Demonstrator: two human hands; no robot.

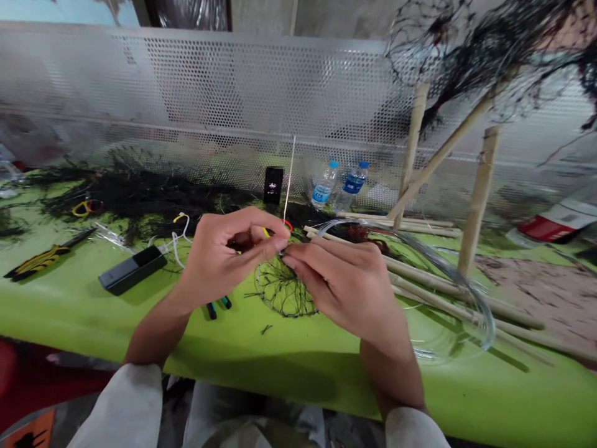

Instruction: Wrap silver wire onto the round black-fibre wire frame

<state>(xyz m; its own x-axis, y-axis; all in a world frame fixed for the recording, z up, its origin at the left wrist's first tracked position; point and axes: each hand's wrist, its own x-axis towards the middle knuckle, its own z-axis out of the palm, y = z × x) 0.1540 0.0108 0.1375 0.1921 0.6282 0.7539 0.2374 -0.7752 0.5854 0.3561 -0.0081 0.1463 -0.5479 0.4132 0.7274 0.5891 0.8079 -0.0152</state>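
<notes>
My left hand [233,249] is closed in a pinch, thumb against forefinger, on a thin pale strip [290,177] that stands up from the fingertips. Close beside it, my right hand [345,280] pinches the upper edge of a small round ring with black netting [286,292]. Its top is hidden behind the fingers, and the fingertips of both hands nearly meet there. A red loop [288,226] shows just behind the left fingertips. Below the left hand, two dark green-and-black handles [219,306] stick out; the rest of that tool is covered.
Yellow-and-black pliers [44,261] and a dark power bank [133,269] with a white cable lie left. Black netting [140,193], a phone [273,185] and two water bottles [325,185] are behind. Coiled clear line [480,305] and wooden sticks [438,286] lie right, near upright posts [478,199].
</notes>
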